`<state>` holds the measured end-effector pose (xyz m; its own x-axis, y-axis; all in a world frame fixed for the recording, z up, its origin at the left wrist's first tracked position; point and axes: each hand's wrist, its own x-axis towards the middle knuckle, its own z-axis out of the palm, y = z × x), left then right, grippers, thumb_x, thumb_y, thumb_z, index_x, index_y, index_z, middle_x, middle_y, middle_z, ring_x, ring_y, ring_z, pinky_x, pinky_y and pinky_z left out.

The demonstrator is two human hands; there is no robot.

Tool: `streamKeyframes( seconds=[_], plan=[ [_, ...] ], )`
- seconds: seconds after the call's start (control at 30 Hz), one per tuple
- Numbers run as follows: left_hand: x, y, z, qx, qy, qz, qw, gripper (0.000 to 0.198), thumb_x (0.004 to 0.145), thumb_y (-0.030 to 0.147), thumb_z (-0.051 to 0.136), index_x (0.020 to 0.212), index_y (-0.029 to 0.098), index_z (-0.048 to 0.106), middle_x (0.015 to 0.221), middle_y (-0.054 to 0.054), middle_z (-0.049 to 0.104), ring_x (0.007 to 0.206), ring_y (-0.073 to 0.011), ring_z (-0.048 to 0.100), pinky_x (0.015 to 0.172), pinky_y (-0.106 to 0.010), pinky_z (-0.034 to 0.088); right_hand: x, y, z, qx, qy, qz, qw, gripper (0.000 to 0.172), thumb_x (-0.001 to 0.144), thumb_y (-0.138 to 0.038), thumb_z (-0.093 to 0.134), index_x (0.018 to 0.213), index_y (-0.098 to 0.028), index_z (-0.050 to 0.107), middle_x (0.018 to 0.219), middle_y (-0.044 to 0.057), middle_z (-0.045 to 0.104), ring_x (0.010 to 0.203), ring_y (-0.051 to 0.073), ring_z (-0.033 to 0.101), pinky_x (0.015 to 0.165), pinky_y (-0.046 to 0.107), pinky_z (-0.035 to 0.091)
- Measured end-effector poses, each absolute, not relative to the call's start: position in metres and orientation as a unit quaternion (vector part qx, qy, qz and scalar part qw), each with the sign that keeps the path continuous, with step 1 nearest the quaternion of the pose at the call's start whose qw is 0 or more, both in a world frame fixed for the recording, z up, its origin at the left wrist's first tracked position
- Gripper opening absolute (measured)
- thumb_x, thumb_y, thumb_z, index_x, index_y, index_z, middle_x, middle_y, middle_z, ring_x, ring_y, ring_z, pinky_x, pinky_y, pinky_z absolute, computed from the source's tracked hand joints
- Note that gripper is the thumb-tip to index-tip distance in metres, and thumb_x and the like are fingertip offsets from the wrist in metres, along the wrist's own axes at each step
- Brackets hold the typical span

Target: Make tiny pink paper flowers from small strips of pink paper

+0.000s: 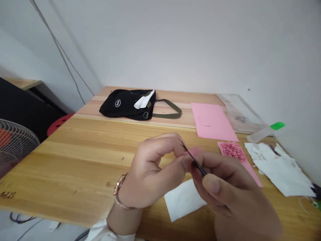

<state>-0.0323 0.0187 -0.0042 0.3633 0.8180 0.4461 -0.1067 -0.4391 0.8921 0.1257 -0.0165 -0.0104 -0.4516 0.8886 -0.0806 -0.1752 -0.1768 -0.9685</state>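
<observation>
I had the right hand (233, 187) pinching a slim, dark, tweezers-like tool (196, 164), held aloft over the near right of the wooden table (82, 160) and slanting up leftward. The left hand (157, 167) bent its thumb and forefinger in close, beside a small pink piece (194, 151); I couldn't tell which fingers gripped that. A white fabric rectangle (184, 199) lay below, pink shreds (233, 151) to the right, a black bag (127, 104) far off.

A slim dark tool (199, 165) slants beside a pink scrap (196, 151).
</observation>
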Motion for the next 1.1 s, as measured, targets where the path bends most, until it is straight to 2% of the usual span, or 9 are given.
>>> streamKeyframes(
  seconds=[0.13,0.37,0.53,0.7,0.87,1.1],
  plan=[
    [-0.031,0.018,-0.004,0.681,0.249,0.513,0.460,0.017,0.077,0.021,0.051,0.061,0.018,0.051,0.059,-0.001,0.052,0.056,-0.0113,0.047,0.051,-0.026,0.040,0.125,-0.017,-0.008,-0.373,-0.524,0.651,0.404,0.031,0.073,-0.049,0.054,0.073,-0.017,0.056,0.056,-0.003,0.036,0.046,0.006,0.028,0.037,0.019,0.023],
    [-0.030,0.018,-0.004,0.679,0.222,0.525,0.462,0.015,0.077,0.017,0.050,0.063,0.017,0.052,0.058,0.000,0.051,0.057,-0.0107,0.047,0.051,-0.025,0.039,0.127,-0.014,0.005,-0.378,-0.535,0.656,0.376,0.028,0.071,-0.047,0.058,0.072,-0.019,0.058,0.054,-0.002,0.041,0.050,0.009,0.037,0.043,0.021,0.033],
    [-0.030,0.018,-0.005,0.673,0.212,0.534,0.466,0.014,0.078,0.017,0.050,0.064,0.016,0.052,0.060,0.000,0.051,0.057,-0.0101,0.046,0.049,-0.024,0.038,0.126,-0.012,0.005,-0.358,-0.522,0.683,0.364,0.028,0.072,-0.045,0.058,0.074,-0.018,0.057,0.054,-0.004,0.039,0.044,0.005,0.031,0.038,0.019,0.026],
    [-0.029,0.017,-0.006,0.664,0.225,0.531,0.476,0.015,0.078,0.014,0.050,0.063,0.016,0.051,0.063,-0.001,0.052,0.057,-0.0095,0.047,0.049,-0.023,0.040,0.128,-0.009,-0.007,-0.302,-0.501,0.727,0.358,0.032,0.077,-0.046,0.051,0.087,-0.017,0.055,0.049,-0.007,0.032,0.036,0.003,0.021,0.031,0.016,0.015],
    [-0.031,0.018,-0.005,0.667,0.246,0.517,0.476,0.018,0.079,0.016,0.049,0.061,0.016,0.049,0.062,-0.001,0.051,0.056,-0.0094,0.048,0.050,-0.023,0.041,0.128,-0.007,-0.014,-0.289,-0.501,0.730,0.364,0.034,0.078,-0.049,0.048,0.088,-0.016,0.054,0.048,-0.008,0.028,0.035,0.003,0.020,0.029,0.015,0.014],
    [-0.032,0.018,-0.003,0.674,0.252,0.513,0.467,0.018,0.079,0.018,0.049,0.061,0.015,0.047,0.061,0.000,0.051,0.057,-0.0092,0.049,0.052,-0.023,0.041,0.127,-0.006,-0.016,-0.274,-0.505,0.727,0.376,0.029,0.081,-0.044,0.045,0.087,-0.016,0.053,0.047,-0.008,0.029,0.035,0.003,0.019,0.029,0.015,0.013]
  ],
)
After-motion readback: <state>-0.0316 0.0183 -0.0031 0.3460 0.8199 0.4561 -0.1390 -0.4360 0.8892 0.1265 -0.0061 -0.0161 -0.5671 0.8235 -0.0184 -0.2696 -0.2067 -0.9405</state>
